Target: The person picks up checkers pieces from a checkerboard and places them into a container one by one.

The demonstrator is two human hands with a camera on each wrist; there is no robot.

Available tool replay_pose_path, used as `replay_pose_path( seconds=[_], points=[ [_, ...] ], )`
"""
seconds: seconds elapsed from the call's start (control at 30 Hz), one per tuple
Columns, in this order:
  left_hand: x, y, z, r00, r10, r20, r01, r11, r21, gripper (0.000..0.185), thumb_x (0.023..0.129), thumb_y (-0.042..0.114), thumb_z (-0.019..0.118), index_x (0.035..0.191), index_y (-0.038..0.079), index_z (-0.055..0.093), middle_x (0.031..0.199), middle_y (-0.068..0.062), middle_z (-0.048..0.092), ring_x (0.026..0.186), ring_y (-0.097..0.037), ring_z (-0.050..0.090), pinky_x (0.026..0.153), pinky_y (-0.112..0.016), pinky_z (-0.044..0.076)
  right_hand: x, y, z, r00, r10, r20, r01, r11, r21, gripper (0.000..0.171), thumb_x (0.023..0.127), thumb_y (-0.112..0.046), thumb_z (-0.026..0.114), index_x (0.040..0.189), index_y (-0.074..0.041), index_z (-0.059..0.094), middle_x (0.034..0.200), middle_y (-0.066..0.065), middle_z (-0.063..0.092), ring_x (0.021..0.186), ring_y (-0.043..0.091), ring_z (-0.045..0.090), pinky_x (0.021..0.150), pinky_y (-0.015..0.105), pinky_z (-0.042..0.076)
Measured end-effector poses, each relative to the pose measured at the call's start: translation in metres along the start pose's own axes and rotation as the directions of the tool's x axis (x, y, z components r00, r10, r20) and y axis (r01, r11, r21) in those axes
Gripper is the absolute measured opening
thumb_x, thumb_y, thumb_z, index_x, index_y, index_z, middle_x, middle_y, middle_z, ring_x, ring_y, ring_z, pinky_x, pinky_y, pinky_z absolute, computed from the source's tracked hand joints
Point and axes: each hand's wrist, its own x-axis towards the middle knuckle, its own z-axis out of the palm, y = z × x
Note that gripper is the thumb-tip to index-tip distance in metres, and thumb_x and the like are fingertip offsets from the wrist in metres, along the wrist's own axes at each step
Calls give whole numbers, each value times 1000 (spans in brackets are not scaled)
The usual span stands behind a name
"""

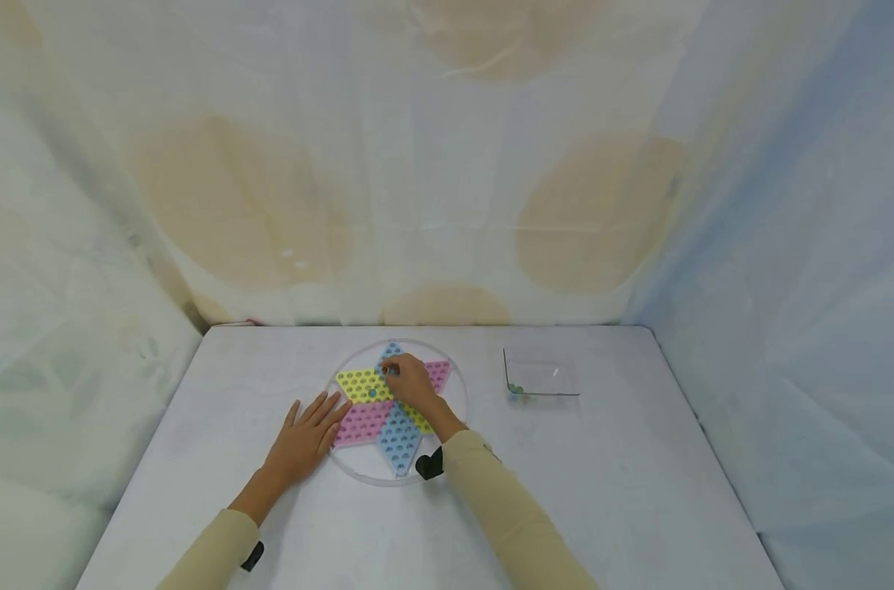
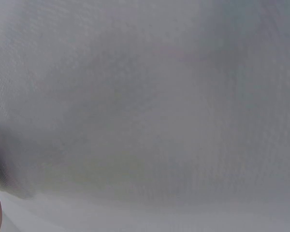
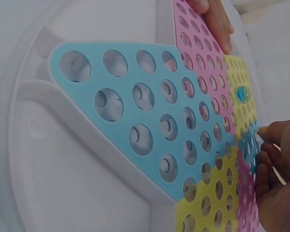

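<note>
A round white game board (image 1: 369,464) with a star of pink, yellow and blue holed segments lies on the table. My left hand (image 1: 310,430) lies flat at its left edge, its fingertips (image 3: 217,21) touching a pink segment. My right hand (image 1: 391,370) hovers over the star's centre with curled fingers (image 3: 273,145), and seems to pinch a small marble at its tips. One teal marble (image 1: 373,393) (image 3: 242,93) sits in a hole of the yellow segment. The blue segment (image 3: 135,111) nearest me has bare holes. The left wrist view gives only blurred grey surface.
A clear square box (image 1: 541,378) stands to the right of the board, with a few greenish marbles (image 1: 516,389) in its near left corner. Pale cloth walls (image 1: 447,205) close in the white table (image 1: 609,492) at the back and on both sides.
</note>
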Motion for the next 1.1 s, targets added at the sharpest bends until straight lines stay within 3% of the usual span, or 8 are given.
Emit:
replay_pose_path(
  seconds=[0.27,0.5,0.8,1.1],
  points=[
    [1,0,-1,1000,-5,9,5,1000,7,50,106,32,44,154,18,42,161,-9,31,149,-32,20,116,-63,8,0,-1,1,1000,17,-6,-17,1000,-3,21,96,0,59,113,-1,70,109,9,68,97,21,61,81,32,52],
    [0,-1,0,1000,-1,16,1,1000,3,50,106,33,44,154,19,41,161,-8,31,150,-32,19,117,-62,7,-2,1,3,1000,-5,-31,5,1000,-16,11,96,-2,64,106,0,70,104,9,69,97,22,63,85,33,53],
    [0,0,2,1000,4,8,-4,1000,-7,50,107,32,44,154,19,41,161,-8,31,149,-32,20,117,-62,6,-5,7,0,998,-37,-41,38,999,12,14,95,-1,63,107,2,70,103,10,69,98,24,64,86,34,54],
    [1,1,1,1000,2,12,-2,1000,-1,50,107,32,44,154,18,41,161,-8,31,149,-32,20,116,-63,8,-7,8,-14,998,-56,1,56,998,19,17,95,-3,62,108,2,71,101,9,71,95,22,66,84,31,54]
  ],
)
